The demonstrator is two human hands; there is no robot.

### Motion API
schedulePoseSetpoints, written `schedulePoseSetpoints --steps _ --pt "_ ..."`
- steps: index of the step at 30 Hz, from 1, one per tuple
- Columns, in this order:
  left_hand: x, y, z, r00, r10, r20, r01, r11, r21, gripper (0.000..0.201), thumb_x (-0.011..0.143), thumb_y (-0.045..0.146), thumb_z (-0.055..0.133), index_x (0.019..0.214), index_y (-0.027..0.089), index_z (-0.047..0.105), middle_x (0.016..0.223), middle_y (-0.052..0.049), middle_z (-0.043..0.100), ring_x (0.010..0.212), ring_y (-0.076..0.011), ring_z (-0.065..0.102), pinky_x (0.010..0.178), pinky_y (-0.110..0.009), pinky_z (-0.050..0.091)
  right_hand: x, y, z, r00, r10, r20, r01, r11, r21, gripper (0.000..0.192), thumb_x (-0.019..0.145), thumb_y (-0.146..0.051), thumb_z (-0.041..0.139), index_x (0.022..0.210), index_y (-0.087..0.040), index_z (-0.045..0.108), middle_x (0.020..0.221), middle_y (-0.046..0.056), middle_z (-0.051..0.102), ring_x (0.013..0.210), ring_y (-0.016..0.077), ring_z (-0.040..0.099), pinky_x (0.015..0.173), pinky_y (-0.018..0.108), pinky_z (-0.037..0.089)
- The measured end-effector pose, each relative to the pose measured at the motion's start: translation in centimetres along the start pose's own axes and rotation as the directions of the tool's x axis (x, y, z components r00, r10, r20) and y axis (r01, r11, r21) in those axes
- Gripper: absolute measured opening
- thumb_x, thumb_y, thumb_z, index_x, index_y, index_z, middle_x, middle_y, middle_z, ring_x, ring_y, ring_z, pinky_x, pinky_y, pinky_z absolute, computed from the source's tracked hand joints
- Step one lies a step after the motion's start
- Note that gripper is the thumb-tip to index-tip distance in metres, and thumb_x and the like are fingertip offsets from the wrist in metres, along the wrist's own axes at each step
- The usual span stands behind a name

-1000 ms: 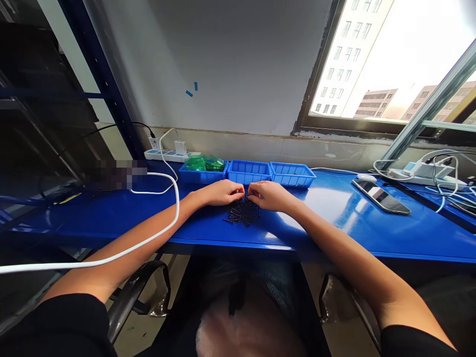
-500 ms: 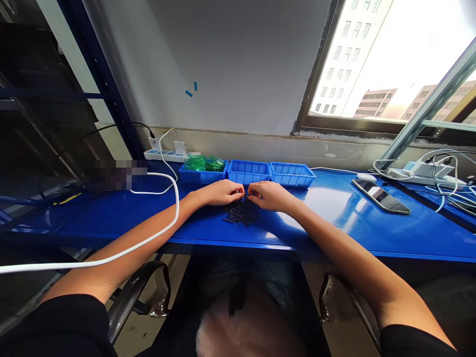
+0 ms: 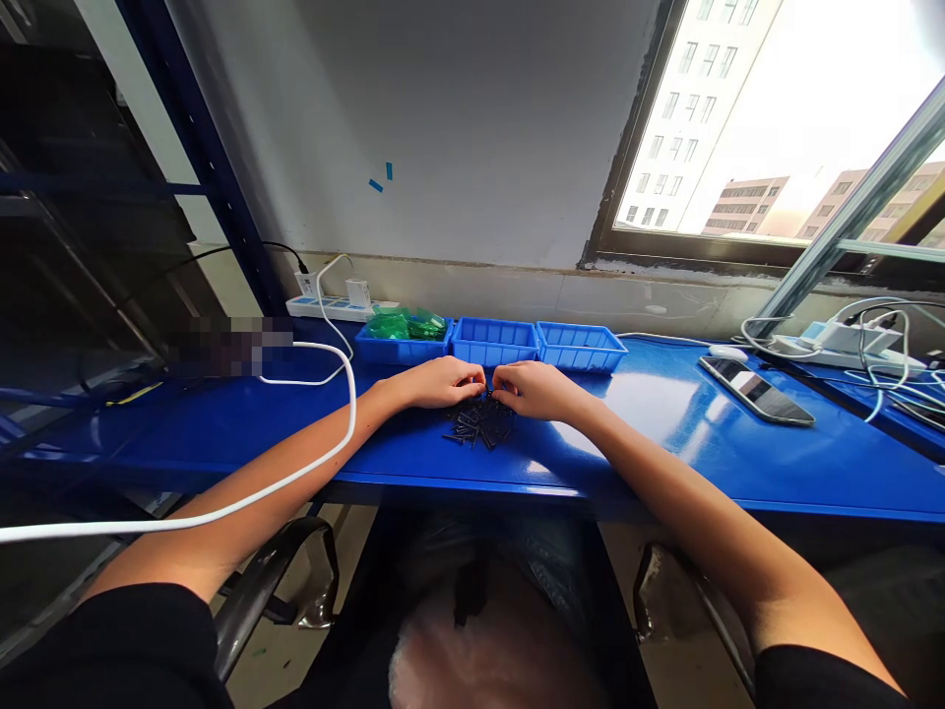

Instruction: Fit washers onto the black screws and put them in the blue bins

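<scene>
A loose pile of black screws [image 3: 476, 425] lies on the blue table [image 3: 620, 443], just below my two hands. My left hand [image 3: 447, 382] is closed, thumb and fingertips pinched together over the pile's far edge; whatever it pinches is too small to make out. Facing it with only a narrow gap between them, my right hand [image 3: 537, 388] is closed in a pinch too. A small dark piece that looks like a black screw shows at its fingertips. Several screws are partly hidden beneath the hands.
Behind my hands stand a blue bin of green plastic packets [image 3: 406, 325] and two more blue bins [image 3: 494, 341]. A phone [image 3: 757, 390] lies at the right, near tangled cables and a power strip [image 3: 849, 340]. A white cable [image 3: 295, 476] crosses in front of my left forearm.
Both hands stay in nearly the same place, pinched close together above the screws. The pile and bins show no clear difference.
</scene>
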State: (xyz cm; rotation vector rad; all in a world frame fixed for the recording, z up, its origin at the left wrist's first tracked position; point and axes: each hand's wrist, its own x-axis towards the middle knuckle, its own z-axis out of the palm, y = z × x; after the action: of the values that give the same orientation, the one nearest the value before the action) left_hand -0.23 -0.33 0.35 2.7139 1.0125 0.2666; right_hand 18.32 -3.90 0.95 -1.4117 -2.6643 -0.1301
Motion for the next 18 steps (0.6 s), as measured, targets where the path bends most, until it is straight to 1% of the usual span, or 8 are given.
schedulePoseSetpoints --steps 6,14,18 --pt "0.15 -0.24 0.1 1.0 0.011 0.003 -0.011 1.0 -0.002 0.028 0.083 0.033 0.041 0.088 0.015 0.062 0.069 -0.002 0.061 0.059 -0.0128 0.049 0.055 -0.022 0.033 0.03 0.04 0.05 1.0 -0.008 0.013 0.008 1.0 -0.004 0.016 0.085 -0.029 0.051 0.092 -0.019 0.062 0.085 0.003 0.066 0.078 0.0153 0.059 0.058 0.023 0.03" --pt "0.03 -0.26 0.28 0.998 0.026 -0.065 -0.028 0.999 -0.023 0.027 0.084 0.033 0.04 0.087 0.015 0.06 0.069 -0.001 0.061 0.059 -0.0129 0.05 0.056 -0.022 0.032 -0.04 -0.04 0.05 1.0 -0.012 0.007 0.012 1.0 0.005 0.02 0.086 -0.035 0.051 0.09 -0.019 0.062 0.082 0.003 0.065 0.076 0.0154 0.058 0.057 0.023 0.029" --pt "0.05 -0.22 0.27 0.998 0.027 -0.062 -0.029 0.999 -0.017 0.027 0.084 0.033 0.039 0.087 0.015 0.06 0.069 -0.001 0.061 0.059 -0.013 0.05 0.056 -0.022 0.032 -0.01 -0.03 0.1 1.0 -0.014 0.014 0.013 1.0 0.018 0.022 0.086 -0.038 0.052 0.09 -0.018 0.062 0.081 0.003 0.065 0.073 0.015 0.057 0.057 0.023 0.029"
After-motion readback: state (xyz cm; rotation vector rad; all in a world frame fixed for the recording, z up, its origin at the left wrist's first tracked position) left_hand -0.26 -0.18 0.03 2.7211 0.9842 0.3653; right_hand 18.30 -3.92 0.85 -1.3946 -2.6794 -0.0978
